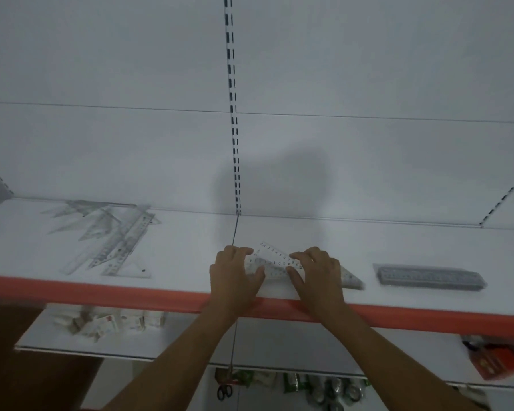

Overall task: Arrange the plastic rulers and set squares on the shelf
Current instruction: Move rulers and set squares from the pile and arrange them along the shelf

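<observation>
While both forearms reach up from the bottom of the frame, the left hand (pixel 235 272) and the right hand (pixel 318 269) sit side by side at centre frame on a clear set square (pixel 275 264) lying flat on the white shelf (pixel 190 247). Left hand: fingers curled over the left end of the set square, thumb tucked against its near edge, so the piece is gripped. Right hand: fingers bent down over the right half, thumb at the near edge, likewise holding it. One pointed corner of the set square shows to the right of the right hand, near the shelf's front. Its printed scale is visible between the two hands.

At left of centre frame, a loose heap of clear rulers and set squares (pixel 113 235) lies fanned at mixed angles, well apart from the hands. At right of the frame, a packed bundle of rulers (pixel 431 277) lies flat, parallel to the shelf front and apart from the held piece.

Along the shelf's front runs an orange edge strip (pixel 101 292). A slotted upright (pixel 233 114) runs down the white back panel at centre. On the lower shelf at lower left are small boxes (pixel 110 320), blurred. At bottom centre, green packets (pixel 291 381) hang; contents cannot be made out.
</observation>
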Tool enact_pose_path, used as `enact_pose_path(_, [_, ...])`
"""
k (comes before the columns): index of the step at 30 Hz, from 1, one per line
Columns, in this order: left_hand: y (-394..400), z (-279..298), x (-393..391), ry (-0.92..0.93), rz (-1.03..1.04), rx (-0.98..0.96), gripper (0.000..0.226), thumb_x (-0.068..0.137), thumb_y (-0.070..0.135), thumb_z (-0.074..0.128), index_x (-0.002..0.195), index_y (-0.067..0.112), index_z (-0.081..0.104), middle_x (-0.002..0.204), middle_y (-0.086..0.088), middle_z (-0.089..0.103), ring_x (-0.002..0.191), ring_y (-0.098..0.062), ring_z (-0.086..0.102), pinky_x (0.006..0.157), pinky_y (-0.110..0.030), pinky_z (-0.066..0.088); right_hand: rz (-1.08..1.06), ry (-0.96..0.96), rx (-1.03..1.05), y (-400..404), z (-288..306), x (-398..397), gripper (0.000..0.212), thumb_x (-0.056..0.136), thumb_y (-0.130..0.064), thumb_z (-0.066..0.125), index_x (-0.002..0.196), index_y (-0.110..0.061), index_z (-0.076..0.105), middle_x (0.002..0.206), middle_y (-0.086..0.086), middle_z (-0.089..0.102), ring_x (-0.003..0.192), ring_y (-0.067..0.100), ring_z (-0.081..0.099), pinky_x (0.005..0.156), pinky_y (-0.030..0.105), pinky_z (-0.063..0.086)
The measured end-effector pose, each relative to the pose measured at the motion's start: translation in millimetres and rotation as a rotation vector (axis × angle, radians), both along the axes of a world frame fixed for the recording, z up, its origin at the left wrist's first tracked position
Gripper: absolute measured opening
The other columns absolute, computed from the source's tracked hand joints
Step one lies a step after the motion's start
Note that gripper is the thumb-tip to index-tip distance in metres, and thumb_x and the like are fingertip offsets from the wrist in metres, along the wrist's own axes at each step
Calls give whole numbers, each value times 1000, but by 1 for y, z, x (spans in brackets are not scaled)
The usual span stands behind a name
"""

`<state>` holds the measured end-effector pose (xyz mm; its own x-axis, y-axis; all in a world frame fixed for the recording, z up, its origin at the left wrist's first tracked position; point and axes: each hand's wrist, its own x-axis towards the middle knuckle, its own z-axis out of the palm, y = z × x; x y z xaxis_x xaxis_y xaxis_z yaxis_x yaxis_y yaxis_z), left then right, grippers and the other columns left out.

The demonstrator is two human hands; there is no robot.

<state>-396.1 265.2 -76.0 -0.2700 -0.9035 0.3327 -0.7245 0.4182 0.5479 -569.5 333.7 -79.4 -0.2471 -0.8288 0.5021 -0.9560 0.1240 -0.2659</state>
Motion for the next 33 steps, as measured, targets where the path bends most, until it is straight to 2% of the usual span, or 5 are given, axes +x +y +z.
enact_pose_path(6, [-1,-18,5,40,-45,68,43,82,41,60,118,19,57,115,2,54,104,-14,46,90,-35,42,-61,57,-11,0,-12,10,37,84,-44,44,99,-24,71,96,0,61,91,22,59,83,34,25])
enact_pose_path(16, [2,-26,8,56,-14,65,47,75,39,55,113,11,61,106,-4,58,99,-21,51,84,-35,43,-15,96,47,1,-15,12,32,84,-45,47,97,-29,71,94,-3,60,89,20,58,80,33,24])
enact_pose_path(22, [1,-24,7,1,-4,83,53,72,42,55,111,8,63,104,-8,57,100,-25,50,85,-35,45,-31,106,98,-1,-20,9,16,82,-37,67,96,-29,69,93,-4,58,86,19,56,79,38,33])
enact_pose_path(27, [1,-22,9,-21,-19,103,57,70,39,59,117,8,61,111,-7,53,106,-22,46,91,-33,44,-25,104,76,-2,-22,8,36,85,-44,42,100,-25,69,90,-5,63,87,20,58,81,37,26])
enact_pose_path(33, [1,-22,8,-27,-12,111,52,69,39,62,110,6,63,108,-9,52,103,-23,47,87,-37,48,5,79,19,-3,-24,8,42,81,-41,41,102,-21,71,87,-4,68,87,22,63,85,39,25])
